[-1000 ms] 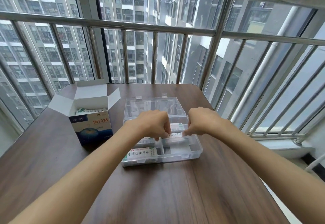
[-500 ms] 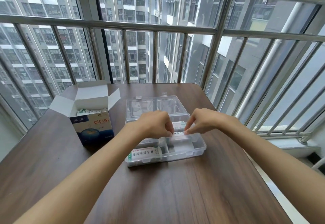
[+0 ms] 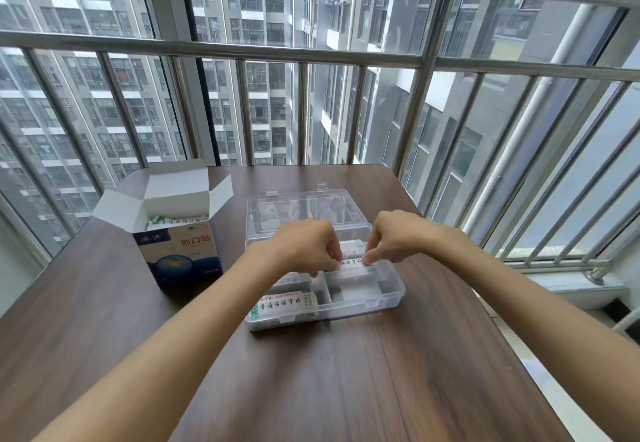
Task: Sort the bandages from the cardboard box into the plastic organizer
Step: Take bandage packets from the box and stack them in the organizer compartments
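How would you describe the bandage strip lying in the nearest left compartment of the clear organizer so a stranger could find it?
On the brown table, right of the open cardboard box, sits a clear plastic organizer with its lid folded back. In its near-left compartment lies the bandage strip, white with dark characters and green ends. Unlike the strips farther back, neither of the hands touches it.

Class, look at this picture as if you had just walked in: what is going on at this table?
A person is sorting bandages at a wooden table by a window. Both the left hand and the right hand pinch one bandage strip between their fingertips, over a middle compartment of the clear plastic organizer, whose lid lies open behind. Another bandage already lies in the near left compartment. The open cardboard box stands to the left with more bandages inside.
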Tool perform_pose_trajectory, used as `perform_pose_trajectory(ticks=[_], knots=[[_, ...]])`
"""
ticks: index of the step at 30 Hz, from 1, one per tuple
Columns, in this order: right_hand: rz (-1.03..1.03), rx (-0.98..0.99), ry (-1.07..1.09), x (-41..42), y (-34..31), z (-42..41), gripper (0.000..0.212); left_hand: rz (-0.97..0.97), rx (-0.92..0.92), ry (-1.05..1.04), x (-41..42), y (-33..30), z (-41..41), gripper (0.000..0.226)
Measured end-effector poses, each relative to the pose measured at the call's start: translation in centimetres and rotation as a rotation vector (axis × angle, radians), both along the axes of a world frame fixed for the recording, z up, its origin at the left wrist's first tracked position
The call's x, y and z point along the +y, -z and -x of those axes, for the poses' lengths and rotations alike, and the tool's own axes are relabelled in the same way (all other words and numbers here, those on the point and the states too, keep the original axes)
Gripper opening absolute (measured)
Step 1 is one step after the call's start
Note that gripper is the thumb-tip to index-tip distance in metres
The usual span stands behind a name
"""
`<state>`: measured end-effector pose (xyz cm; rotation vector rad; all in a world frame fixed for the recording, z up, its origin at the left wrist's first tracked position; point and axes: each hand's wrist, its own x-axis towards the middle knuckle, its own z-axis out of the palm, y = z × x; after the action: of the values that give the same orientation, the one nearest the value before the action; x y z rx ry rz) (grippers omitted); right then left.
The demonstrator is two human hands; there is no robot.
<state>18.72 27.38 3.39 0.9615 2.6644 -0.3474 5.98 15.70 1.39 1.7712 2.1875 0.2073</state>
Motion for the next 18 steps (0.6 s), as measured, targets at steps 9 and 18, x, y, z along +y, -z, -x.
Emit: perform_pose_trajectory(ticks=[9, 18], knots=[[0.100, -0.111, 0.104, -1.4, -1.3, -0.2, 0.034, 0.006, -0.006, 0.002, -0.5, -0.8, -0.3, 0.018], [0.174, 0.496, -0.121, -4.0, -5.9, 0.8, 0.020, -0.860, 0.044, -0.442, -11.0, -5.9, 3.8, 0.015]])
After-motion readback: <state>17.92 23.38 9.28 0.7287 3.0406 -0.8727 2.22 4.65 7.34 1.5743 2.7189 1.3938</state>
